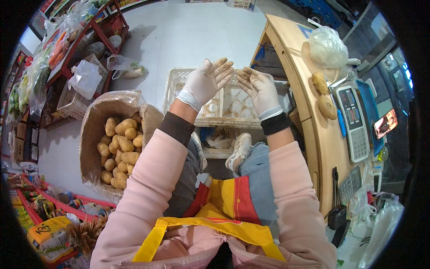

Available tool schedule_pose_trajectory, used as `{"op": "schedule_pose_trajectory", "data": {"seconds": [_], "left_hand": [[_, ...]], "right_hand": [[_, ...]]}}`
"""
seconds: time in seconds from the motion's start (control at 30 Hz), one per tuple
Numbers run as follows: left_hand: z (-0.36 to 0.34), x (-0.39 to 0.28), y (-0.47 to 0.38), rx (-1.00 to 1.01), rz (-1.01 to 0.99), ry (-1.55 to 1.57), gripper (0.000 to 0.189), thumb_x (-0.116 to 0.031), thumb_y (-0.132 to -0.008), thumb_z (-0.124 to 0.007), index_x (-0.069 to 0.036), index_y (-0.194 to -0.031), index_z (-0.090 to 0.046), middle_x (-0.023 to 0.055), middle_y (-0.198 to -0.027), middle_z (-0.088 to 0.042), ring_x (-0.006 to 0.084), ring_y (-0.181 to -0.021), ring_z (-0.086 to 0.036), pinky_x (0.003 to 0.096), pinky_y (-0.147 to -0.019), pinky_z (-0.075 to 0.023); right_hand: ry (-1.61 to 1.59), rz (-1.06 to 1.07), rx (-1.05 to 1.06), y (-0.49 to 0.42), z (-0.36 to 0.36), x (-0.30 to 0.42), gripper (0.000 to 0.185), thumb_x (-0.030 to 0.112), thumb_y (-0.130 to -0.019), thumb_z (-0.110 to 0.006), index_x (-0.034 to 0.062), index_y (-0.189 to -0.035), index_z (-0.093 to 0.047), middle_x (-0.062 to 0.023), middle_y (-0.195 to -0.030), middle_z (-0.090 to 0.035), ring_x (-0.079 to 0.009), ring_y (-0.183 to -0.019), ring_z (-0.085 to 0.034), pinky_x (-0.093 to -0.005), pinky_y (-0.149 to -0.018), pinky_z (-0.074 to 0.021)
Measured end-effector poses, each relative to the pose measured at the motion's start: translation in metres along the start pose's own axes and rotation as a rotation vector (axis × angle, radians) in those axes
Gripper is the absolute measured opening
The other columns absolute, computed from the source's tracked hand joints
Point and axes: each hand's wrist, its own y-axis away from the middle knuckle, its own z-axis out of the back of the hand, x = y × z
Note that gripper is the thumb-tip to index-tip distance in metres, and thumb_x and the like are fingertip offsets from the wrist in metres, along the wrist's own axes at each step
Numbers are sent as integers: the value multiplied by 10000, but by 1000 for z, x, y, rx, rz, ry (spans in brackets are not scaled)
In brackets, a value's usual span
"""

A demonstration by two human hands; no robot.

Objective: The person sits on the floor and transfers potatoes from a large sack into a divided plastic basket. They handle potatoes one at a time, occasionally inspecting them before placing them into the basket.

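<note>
Both hands wear white gloves with brown soil on the fingers. My left hand [207,81] is raised over a white plastic crate [171,97], its palm turned inward and its fingers apart. Opposite it, my right hand [258,88] hangs over the crate's right part with bent, slightly spread fingers. Neither hand holds anything, and a small gap lies between the fingertips. Dirt marks the crate's pale bottom. To the left of my left forearm, many potatoes [126,144] fill a large cardboard box [88,144] lined with clear plastic.
On the right, a wooden desk [310,134] bears two potatoes [326,107], a digital scale [352,122], a phone [385,123] and a white plastic bag [328,47]. Vegetable shelves [63,69] stand at the left. A bagged vegetable [131,71] lies on the floor. Another crate [218,153] is between my feet.
</note>
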Motion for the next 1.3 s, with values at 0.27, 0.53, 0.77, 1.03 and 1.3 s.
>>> {"op": "schedule_pose_trajectory", "data": {"seconds": [0.27, 0.53, 0.77, 1.03, 1.3], "left_hand": [[-25, 21, 4, -186, 23, -19, 572, -438, -1048, -326, 29, -1362, -428, 173, -1388, -472, 295, -1315, -404, 444, -1166, -276], [30, 47, -32, 1, -336, -1611, 669, -552, -1035, -219, -95, -1478, -422, 239, -1555, -312, 420, -1444, -273, 467, -1192, -213], [55, 61, -49, -415, 330, -1125, 794, -660, -975, -239, -70, -1485, -383, 250, -1511, -389, 362, -1441, -321, 493, -1162, -255], [-2, -24, -12, -147, -320, -111, 600, -384, -1060, -316, 38, -1487, -301, 215, -1531, -357, 305, -1412, -350, 449, -1176, -262], [28, -69, 11, -145, -219, 94, 461, -307, -984, -510, 15, -1314, -507, 190, -1359, -499, 334, -1260, -486, 429, -1057, -410]], "right_hand": [[1379, 526, 49, -21, -34, -45, 670, 560, -1019, -325, 35, -1375, -538, -235, -1404, -515, -388, -1331, -461, -446, -1146, -322], [-290, -403, -189, -29, -31, -42, 850, 676, -987, -266, -15, -1470, -374, -205, -1500, -416, -291, -1414, -366, -399, -1139, -342], [441, 263, 15, -41, -24, -38, 747, 624, -1003, -337, 34, -1453, -418, -214, -1482, -438, -341, -1398, -386, -401, -1157, -311], [1330, -125, -91, -80, 73, -75, 562, 448, -1001, -449, -29, -1252, -607, -218, -1210, -656, -310, -1121, -623, -374, -966, -463], [785, -216, -132, -40, 118, -20, 340, 382, -991, -563, 109, -1160, -674, 0, -1087, -710, -93, -942, -640, -252, -871, -473]]}}
